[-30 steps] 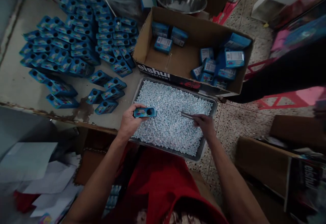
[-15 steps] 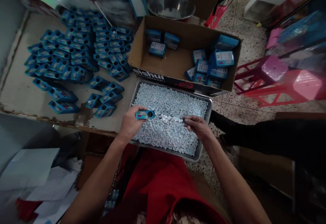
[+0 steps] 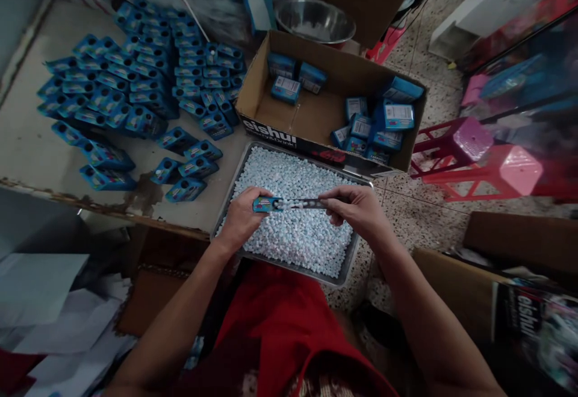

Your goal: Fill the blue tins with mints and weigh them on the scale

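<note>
My left hand (image 3: 241,219) is closed round a small blue box (image 3: 265,205), held level over a metal tray (image 3: 224,199) heaped with small pale blue and white tablets (image 3: 298,234). My right hand (image 3: 356,207) pinches a thin metal scoop (image 3: 307,204) carrying a row of tablets. The scoop's tip meets the open end of the blue box. Both hands hover above the middle of the tray, which rests over my lap and red shirt.
Several blue boxes (image 3: 135,84) lie in rows on the worn table at the left. A cardboard carton (image 3: 271,129) behind the tray holds more blue boxes. A steel bowl (image 3: 315,20) sits beyond it. Pink stools (image 3: 478,156) stand right; papers (image 3: 40,300) lie lower left.
My right hand lifted the scoop out of the tablets with a row of them and brought it left to the box's open end. The camera view shifted slightly.
</note>
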Demonstrator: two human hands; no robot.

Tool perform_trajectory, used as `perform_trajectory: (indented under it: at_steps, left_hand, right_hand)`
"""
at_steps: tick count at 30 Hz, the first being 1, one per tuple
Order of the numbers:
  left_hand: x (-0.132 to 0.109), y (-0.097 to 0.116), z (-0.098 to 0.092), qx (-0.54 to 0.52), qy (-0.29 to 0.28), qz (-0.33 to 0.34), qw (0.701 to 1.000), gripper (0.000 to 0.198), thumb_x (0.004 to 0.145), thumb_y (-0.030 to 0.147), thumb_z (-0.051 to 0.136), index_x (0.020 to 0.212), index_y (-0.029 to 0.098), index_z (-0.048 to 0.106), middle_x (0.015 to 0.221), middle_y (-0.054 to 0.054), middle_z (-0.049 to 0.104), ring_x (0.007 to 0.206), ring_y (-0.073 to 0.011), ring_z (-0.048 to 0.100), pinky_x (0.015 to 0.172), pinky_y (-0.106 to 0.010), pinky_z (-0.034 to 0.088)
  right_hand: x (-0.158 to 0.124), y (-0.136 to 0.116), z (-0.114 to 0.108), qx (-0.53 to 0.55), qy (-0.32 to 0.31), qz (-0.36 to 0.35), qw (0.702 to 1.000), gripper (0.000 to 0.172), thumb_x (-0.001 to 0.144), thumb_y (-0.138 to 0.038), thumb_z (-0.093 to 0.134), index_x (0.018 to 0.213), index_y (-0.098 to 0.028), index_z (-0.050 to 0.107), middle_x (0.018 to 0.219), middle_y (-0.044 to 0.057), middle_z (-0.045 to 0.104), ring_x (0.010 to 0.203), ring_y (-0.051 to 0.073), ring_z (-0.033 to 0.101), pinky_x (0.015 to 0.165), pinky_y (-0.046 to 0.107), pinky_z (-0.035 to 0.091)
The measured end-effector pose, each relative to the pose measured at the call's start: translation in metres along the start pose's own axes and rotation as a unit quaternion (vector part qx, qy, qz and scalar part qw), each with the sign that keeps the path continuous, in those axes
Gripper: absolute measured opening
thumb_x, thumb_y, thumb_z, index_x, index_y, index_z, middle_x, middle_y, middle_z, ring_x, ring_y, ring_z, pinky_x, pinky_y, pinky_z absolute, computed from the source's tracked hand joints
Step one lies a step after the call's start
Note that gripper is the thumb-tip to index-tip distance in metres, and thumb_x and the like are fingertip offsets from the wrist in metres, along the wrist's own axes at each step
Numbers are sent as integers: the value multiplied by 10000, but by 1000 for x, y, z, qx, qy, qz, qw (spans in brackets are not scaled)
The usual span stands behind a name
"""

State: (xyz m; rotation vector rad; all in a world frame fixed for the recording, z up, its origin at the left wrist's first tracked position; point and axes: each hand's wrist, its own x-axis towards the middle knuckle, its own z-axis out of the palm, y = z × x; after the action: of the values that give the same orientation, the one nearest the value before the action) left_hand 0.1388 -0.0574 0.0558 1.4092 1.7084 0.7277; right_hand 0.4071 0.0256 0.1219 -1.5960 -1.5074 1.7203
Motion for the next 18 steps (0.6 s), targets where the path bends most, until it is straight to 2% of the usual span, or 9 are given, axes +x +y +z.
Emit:
perform_trajectory:
  at_steps: [7,10,13,16,18]
  left_hand:
    - [0,-2,-6,-26,21,-37,999,304,741,107,661,1022,207,717,1062,-35,724,1035,-223,677,958,-337,501]
    - [2,-11,-8,-66,16,-80,995,343,703,156,721,1041,217,717,1076,-33,737,1034,-234,683,974,-360,514]
    - [3,-21,-10,-170,12,-130,977,384,635,208,784,1006,194,685,1093,-58,756,1025,-249,704,966,-386,545]
    - [2,-25,-10,-267,-12,-140,953,395,601,213,806,957,185,635,1197,-94,752,1115,-259,706,1009,-402,550]
    - [1,-24,-8,-285,-30,-142,947,408,600,209,817,960,189,627,1207,-96,752,1128,-256,706,1021,-404,552]
  right_hand:
    - [-6,-27,19,-47,-4,-25,999,178,847,-289,730,929,-153,811,565,-4,628,452,115,590,437,224,464]
    - [-14,-26,15,-32,10,-40,999,179,853,-293,740,959,-179,829,604,7,654,464,117,592,449,236,475]
    - [-24,10,-11,10,51,-3,999,260,828,-378,804,988,-175,831,658,27,681,485,132,595,451,255,486]
    - [-26,78,-35,16,133,88,987,375,704,-446,891,907,-140,819,578,20,651,468,141,581,444,252,471]
    - [-22,123,-32,69,156,141,975,448,601,-466,931,862,-126,800,547,14,640,457,131,554,447,246,461]
